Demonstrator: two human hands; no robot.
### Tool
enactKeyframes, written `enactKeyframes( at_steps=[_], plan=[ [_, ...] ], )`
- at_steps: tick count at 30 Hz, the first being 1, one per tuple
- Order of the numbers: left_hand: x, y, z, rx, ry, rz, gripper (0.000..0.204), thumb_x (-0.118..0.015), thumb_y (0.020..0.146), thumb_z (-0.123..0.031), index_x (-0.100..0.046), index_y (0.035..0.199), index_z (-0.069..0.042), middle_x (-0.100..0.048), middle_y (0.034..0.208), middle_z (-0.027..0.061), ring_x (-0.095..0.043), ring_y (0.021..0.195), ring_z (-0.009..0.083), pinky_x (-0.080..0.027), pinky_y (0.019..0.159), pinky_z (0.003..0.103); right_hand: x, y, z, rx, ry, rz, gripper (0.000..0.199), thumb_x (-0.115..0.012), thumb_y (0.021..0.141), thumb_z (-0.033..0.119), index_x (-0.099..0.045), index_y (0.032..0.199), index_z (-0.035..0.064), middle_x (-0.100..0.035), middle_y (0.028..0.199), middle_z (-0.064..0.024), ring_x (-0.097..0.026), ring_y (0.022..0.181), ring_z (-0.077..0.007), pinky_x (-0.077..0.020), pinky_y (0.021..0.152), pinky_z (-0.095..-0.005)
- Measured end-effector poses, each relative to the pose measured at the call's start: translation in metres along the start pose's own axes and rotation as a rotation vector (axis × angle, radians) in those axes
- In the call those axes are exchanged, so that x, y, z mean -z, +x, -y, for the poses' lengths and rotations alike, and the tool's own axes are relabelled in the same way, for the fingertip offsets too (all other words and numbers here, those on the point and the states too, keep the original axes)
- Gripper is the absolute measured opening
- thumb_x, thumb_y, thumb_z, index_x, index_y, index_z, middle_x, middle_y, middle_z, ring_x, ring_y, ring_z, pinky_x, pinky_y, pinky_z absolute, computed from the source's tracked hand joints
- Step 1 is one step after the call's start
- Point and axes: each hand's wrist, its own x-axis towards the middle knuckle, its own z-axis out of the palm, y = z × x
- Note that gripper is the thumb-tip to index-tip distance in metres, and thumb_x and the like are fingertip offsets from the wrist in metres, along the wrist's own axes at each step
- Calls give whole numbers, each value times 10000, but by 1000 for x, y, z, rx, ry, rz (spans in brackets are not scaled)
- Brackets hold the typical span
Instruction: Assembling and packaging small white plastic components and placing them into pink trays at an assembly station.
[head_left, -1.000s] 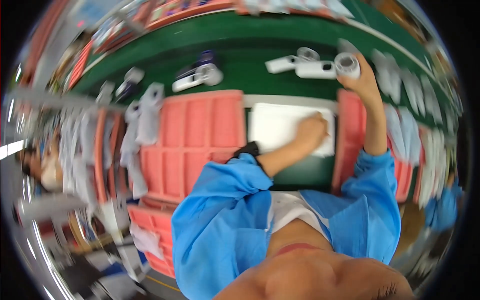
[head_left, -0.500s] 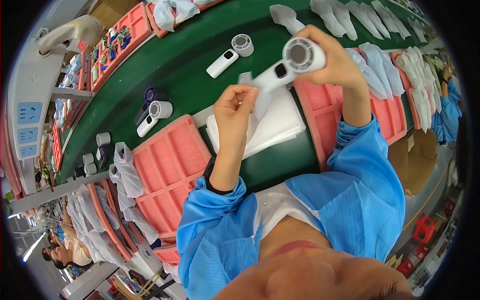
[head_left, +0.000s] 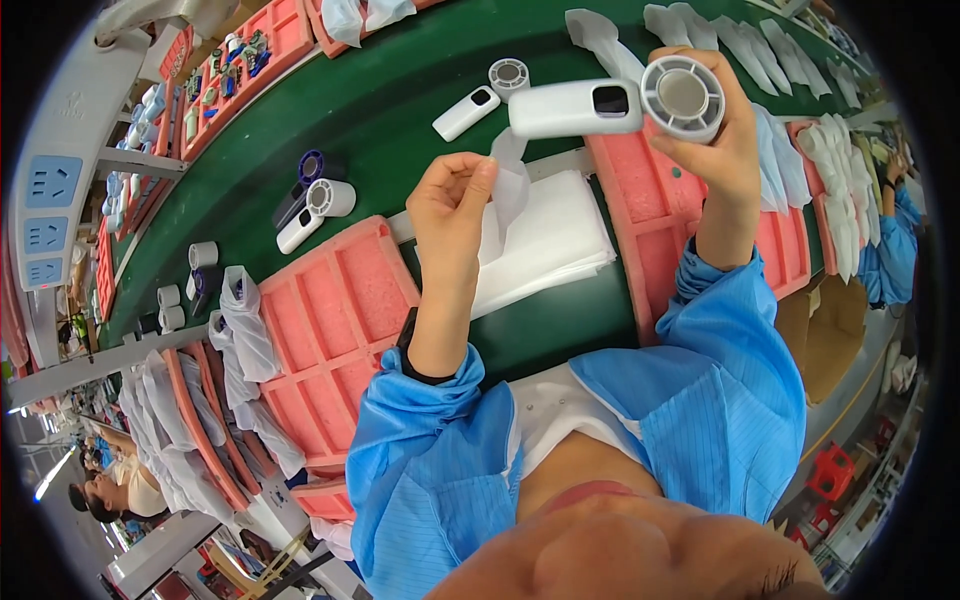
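Observation:
My right hand (head_left: pixel 728 140) grips a white handheld fan (head_left: pixel 575 108) by its round, slotted head. The fan's handle, with a dark window on it, points left and lies nearly level. My left hand (head_left: pixel 452 200) pinches a thin, translucent white bag (head_left: pixel 512 180) between thumb and fingers. That bag hangs limp below the handle's free end, over a stack of flat white bags (head_left: pixel 560 235) on the green bench (head_left: pixel 540 335). Another white handheld fan (head_left: pixel 468 112) lies on the green surface beyond my hands.
Pink compartment trays flank me, one on the left (head_left: pixel 335 310) and one on the right (head_left: pixel 650 190). More fans (head_left: pixel 318 212) rest at the far left. Wrapped pieces (head_left: pixel 755 45) line the far right. A person in blue (head_left: pixel 890 250) is at the right edge.
The fan has moved right and come away from the bag, with its handle turned nearly level. My left hand still pinches the bag, which now hangs free of the handle.

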Motion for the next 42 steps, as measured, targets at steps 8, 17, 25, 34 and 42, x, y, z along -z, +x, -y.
enactKeyframes(
  at_steps=[8,17,25,34,42],
  plan=[
    [10,-3,-5,-102,116,-74,104,-620,903,-121,-597,938,-25,-617,831,5,-531,739,65,-438,684,210,-59,-3,-25,116,-23,243,544,-732,598,12,-503,1091,31,-541,1106,-107,-561,985,-199,-448,840,-295],
    [-1,-2,-3,-116,-260,14,147,-601,901,-60,-554,1037,-34,-619,928,28,-553,827,93,-440,759,240,-94,-13,-29,361,-430,135,641,-745,598,-53,-498,1188,-11,-516,1104,-161,-544,981,-325,-474,814,-365],
    [-33,-30,7,-799,644,-83,169,-673,771,47,-630,918,-24,-655,824,74,-606,740,194,-479,660,278,-97,-11,-32,424,-456,61,762,-780,550,-14,-490,1255,2,-505,1116,-153,-542,962,-317,-494,750,-362],
    [-33,-25,3,-554,681,-7,406,-714,715,24,-591,1095,-44,-566,1098,114,-613,773,192,-486,638,268,-92,-13,-51,145,-416,-59,785,-763,578,18,-440,1293,13,-481,1093,-149,-541,921,-321,-493,732,-351],
    [-13,-4,3,-612,601,47,549,-696,688,25,-530,1201,-76,-446,1270,140,-526,1075,243,-477,798,340,-87,-18,-12,-42,290,369,731,-710,629,52,-407,1294,37,-463,1210,-183,-482,1120,-338,-434,875,-391]
  ],
)
